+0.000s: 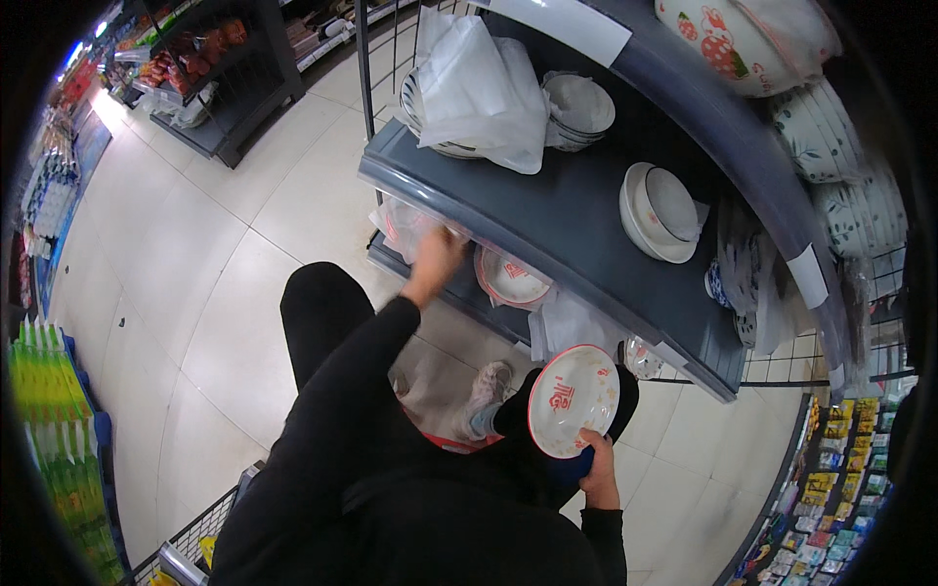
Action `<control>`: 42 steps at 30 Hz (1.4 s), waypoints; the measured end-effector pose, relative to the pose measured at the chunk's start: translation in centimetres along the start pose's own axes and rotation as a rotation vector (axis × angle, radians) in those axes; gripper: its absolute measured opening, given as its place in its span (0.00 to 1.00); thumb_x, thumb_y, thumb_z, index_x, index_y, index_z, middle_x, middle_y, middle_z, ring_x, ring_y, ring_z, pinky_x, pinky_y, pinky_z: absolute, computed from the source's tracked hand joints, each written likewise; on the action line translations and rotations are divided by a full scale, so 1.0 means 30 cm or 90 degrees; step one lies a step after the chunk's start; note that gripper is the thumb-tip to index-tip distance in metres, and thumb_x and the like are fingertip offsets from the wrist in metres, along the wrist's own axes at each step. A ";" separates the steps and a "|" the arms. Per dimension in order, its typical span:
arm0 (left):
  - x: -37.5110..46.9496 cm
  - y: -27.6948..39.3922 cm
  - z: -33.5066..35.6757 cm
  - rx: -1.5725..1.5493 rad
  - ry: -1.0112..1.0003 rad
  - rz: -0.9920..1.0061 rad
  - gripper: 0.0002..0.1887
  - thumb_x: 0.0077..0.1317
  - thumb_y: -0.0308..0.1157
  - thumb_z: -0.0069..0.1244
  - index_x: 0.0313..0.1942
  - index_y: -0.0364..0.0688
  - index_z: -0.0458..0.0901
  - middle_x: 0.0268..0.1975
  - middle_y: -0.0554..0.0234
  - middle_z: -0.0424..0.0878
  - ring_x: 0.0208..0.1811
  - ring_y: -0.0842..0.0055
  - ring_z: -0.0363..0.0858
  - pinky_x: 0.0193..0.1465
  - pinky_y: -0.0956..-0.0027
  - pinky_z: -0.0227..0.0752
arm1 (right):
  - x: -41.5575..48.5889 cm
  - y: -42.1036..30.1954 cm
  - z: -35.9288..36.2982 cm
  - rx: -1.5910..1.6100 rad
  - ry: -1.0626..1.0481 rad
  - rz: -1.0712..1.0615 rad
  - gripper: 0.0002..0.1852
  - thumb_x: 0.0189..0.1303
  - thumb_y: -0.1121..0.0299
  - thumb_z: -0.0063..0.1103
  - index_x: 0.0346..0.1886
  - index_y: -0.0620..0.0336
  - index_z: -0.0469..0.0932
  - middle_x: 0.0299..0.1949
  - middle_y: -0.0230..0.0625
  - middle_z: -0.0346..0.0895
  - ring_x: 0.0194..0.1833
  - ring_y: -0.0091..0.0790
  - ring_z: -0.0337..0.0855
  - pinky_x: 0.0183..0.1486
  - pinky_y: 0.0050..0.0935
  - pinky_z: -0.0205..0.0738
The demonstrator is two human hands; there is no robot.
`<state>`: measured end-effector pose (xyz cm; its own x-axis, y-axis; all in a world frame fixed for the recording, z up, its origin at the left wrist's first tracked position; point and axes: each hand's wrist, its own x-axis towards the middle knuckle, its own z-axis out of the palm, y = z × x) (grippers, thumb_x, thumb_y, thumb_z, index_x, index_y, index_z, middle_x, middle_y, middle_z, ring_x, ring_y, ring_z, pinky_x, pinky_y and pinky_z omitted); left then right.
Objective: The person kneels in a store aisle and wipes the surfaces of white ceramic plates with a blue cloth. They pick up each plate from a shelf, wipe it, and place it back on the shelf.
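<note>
My right hand [599, 469] grips the lower rim of a white ceramic plate [568, 406] with a red edge and red printed characters. The plate is tilted, face up, above my right knee. My left hand [440, 260], blurred, reaches to the lower shelf [458, 293] beneath the front edge of the grey shelf. Its fingers are at some plastic-wrapped dishes [405, 225] with red markings; whether they grip anything is unclear. Right of that hand, a red-rimmed white dish [513, 278] lies on the lower shelf, partly hidden by the shelf above. White wrapping sheets [575, 326] lie beside it.
On the grey shelf [586, 220] stand dishes under white foam sheets [476, 95], stacked small bowls [579, 110] and nested bowls [659, 212]. Larger bowls [747, 44] sit higher at right. A wire shopping basket or cart [212, 524] is at lower left. Packaged goods [821, 491] line the right.
</note>
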<state>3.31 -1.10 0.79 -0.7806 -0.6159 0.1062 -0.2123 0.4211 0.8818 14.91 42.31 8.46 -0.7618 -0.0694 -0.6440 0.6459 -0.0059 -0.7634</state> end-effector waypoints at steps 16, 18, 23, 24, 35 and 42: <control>-0.391 0.183 -0.069 -0.280 -0.442 -0.359 0.26 0.64 0.25 0.46 0.64 0.36 0.66 0.42 0.36 0.83 0.31 0.51 0.87 0.30 0.56 0.85 | -0.096 -0.076 0.044 0.071 0.052 -0.016 0.31 0.59 0.55 0.70 0.60 0.65 0.73 0.49 0.42 0.80 0.47 0.39 0.83 0.51 0.37 0.79; -0.282 0.102 -0.111 -0.255 -0.353 -0.352 0.27 0.64 0.22 0.40 0.65 0.36 0.62 0.36 0.37 0.83 0.22 0.53 0.86 0.19 0.56 0.84 | -0.081 -0.073 0.006 0.100 0.067 0.004 0.30 0.62 0.55 0.66 0.61 0.63 0.71 0.51 0.42 0.79 0.49 0.39 0.82 0.52 0.38 0.79; -0.023 -0.048 -0.156 -0.240 -0.154 -0.377 0.25 0.63 0.23 0.38 0.63 0.37 0.65 0.44 0.43 0.81 0.32 0.52 0.87 0.24 0.52 0.83 | -0.027 -0.060 -0.011 0.176 -0.011 0.021 0.30 0.62 0.54 0.64 0.62 0.62 0.69 0.53 0.43 0.78 0.53 0.40 0.80 0.54 0.40 0.78; 0.016 -0.066 -0.150 -0.290 -0.173 -0.424 0.28 0.61 0.23 0.39 0.65 0.35 0.66 0.49 0.38 0.82 0.44 0.54 0.87 0.38 0.56 0.83 | -0.021 -0.059 -0.005 0.169 -0.007 0.017 0.31 0.62 0.54 0.64 0.62 0.62 0.69 0.53 0.43 0.78 0.53 0.41 0.80 0.55 0.40 0.78; 0.200 -0.358 -0.002 0.108 0.097 -0.301 0.31 0.66 0.33 0.45 0.68 0.45 0.54 0.48 0.34 0.82 0.44 0.47 0.85 0.50 0.47 0.76 | -0.036 -0.068 0.013 0.169 -0.030 -0.008 0.33 0.65 0.56 0.61 0.66 0.66 0.64 0.58 0.47 0.76 0.56 0.44 0.79 0.59 0.40 0.75; 0.159 -0.243 -0.021 0.362 0.089 -0.195 0.30 0.67 0.45 0.49 0.66 0.45 0.63 0.38 0.43 0.87 0.41 0.49 0.86 0.41 0.46 0.75 | -0.017 -0.071 0.009 0.171 -0.067 0.002 0.34 0.67 0.55 0.59 0.68 0.67 0.63 0.61 0.47 0.74 0.58 0.44 0.79 0.62 0.40 0.73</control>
<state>1.52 -7.53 -4.84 -0.5599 -0.8283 -0.0185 -0.7198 0.4753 0.5060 13.95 42.09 10.44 -0.7601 -0.1736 -0.6262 0.6483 -0.2686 -0.7124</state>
